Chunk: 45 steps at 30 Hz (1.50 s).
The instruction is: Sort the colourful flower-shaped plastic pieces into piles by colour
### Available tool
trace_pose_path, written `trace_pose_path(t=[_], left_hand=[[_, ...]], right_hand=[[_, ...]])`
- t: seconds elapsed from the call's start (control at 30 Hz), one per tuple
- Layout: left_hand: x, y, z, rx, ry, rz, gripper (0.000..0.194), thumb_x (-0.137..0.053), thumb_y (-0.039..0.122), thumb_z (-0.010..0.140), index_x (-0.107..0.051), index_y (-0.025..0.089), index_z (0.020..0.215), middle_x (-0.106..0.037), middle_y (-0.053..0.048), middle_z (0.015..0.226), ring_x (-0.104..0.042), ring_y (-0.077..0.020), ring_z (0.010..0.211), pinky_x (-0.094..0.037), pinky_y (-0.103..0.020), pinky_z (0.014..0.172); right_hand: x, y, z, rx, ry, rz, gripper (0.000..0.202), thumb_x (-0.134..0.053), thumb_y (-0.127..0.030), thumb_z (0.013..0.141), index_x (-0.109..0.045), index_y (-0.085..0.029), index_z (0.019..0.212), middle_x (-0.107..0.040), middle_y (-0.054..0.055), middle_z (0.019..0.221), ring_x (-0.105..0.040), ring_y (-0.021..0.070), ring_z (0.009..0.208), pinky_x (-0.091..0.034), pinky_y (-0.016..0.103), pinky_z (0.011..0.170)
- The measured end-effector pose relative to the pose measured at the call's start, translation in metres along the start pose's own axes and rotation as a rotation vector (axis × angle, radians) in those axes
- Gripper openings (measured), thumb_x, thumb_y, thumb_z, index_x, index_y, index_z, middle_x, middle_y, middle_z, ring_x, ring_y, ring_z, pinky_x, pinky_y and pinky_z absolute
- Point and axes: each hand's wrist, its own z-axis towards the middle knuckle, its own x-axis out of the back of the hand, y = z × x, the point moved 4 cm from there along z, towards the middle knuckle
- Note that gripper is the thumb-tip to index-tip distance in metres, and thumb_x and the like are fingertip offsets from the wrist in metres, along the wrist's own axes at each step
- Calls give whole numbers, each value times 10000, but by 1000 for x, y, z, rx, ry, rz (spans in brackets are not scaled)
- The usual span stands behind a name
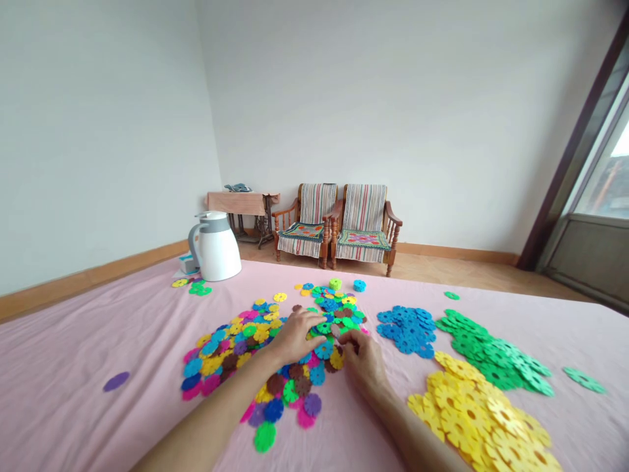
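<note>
A mixed pile of flower-shaped plastic discs (212, 364) in many colours spreads over the pink cloth. Over its middle reaches my left hand (295, 335), thumb and fingers apart, touching or just above the discs. At the pile's right edge my right hand (364, 360) is closed, thumb and forefinger pinched beside a brown disc (335, 330). Whether the pinch holds that disc or another, I cannot make out. Right of my right hand lie separate heaps: blue discs (407, 330), green discs (491, 354) and yellow discs (472, 413).
A white thermos jug (219, 252) stands at the far left, with a small box (187, 263) behind it. Single discs lie apart, such as a purple disc (116, 381) and a green disc (584, 379). Two wooden armchairs (363, 223) stand beyond the pink cloth (59, 367).
</note>
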Motion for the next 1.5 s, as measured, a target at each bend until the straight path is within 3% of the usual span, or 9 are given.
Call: trace_pose_path(t=[0.17,0.4,0.6,0.77,0.9,1.13,1.3,1.43,1.5], left_hand=[[-3,9,-2,-13,-9,20,190,-570,262,814,-664,209,971,-665,-47,948,-560,-202,941,-413,-339,872],[0,26,-2,0,15,43,177,-496,283,867,-654,208,895,-657,-30,860,-558,-180,866,-412,-289,795],[-3,26,5,130,89,44,230,-407,203,881,-613,181,781,-637,-24,756,-576,-152,731,-384,-237,654],[-5,34,-1,280,157,-42,228,-412,210,866,-593,178,730,-610,2,653,-565,-129,620,-358,-211,573],[-9,45,-11,296,166,-117,233,-424,223,858,-584,176,695,-602,7,629,-558,-126,608,-371,-209,576],[-1,43,-23,215,190,-63,161,-456,195,843,-612,198,880,-641,-33,855,-577,-171,828,-422,-270,755],[7,40,-24,136,89,69,141,-468,178,832,-607,194,854,-608,-46,864,-539,-197,896,-410,-310,814],[6,39,-24,127,24,95,108,-505,164,801,-607,190,825,-582,-49,856,-523,-204,905,-413,-304,796],[4,39,-24,127,30,92,107,-513,155,791,-607,192,827,-575,-49,862,-518,-205,905,-412,-305,795]], right_hand=[[-1,1,0,9,0,22,257,-398,-161,702,-652,-203,707,-681,17,714,-610,171,692,-436,246,604],[-3,4,1,31,40,32,231,-398,-154,695,-604,-177,798,-656,50,789,-607,185,745,-468,285,654],[-4,6,2,62,94,91,274,-443,-156,681,-544,-172,936,-621,63,908,-607,170,777,-486,287,665],[-4,2,2,62,56,141,218,-458,-247,750,-577,-186,922,-636,51,856,-605,174,762,-478,276,631],[-2,-1,2,61,39,131,173,-452,-292,783,-602,-207,801,-647,33,776,-597,173,728,-453,269,611],[2,-5,1,105,122,34,175,-460,-296,776,-582,-225,673,-620,-9,634,-565,143,605,-414,243,569],[35,-5,16,82,190,-211,186,-444,-287,781,-608,-209,742,-636,2,662,-567,135,616,-396,226,580],[93,13,37,-9,278,-392,231,-451,-276,771,-643,-181,856,-666,81,797,-581,183,728,-373,276,643],[125,30,44,-175,297,-638,255,-443,-297,778,-658,-214,886,-676,98,860,-593,216,792,-368,322,689]])
